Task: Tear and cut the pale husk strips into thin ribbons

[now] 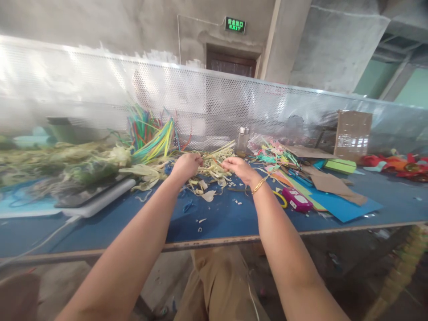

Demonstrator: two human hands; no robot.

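Observation:
Both my arms reach forward over a blue table [227, 218]. My left hand [186, 166] is closed in a fist around pale dried husk strips [214, 164] that run across to my right hand [238, 168], whose fingers pinch the same strips. A gold bracelet [259, 185] sits on my right wrist. Torn husk scraps [207, 194] lie on the table just under the hands.
A heap of dried husks [63, 167] and a bundle of coloured plastic strips [152, 136] lie at the left. A jar [242, 141], a magenta tape measure [297, 200], coloured paper sheets [341, 207] and a cardboard box [353, 133] are to the right. A perforated metal screen [214, 102] backs the table.

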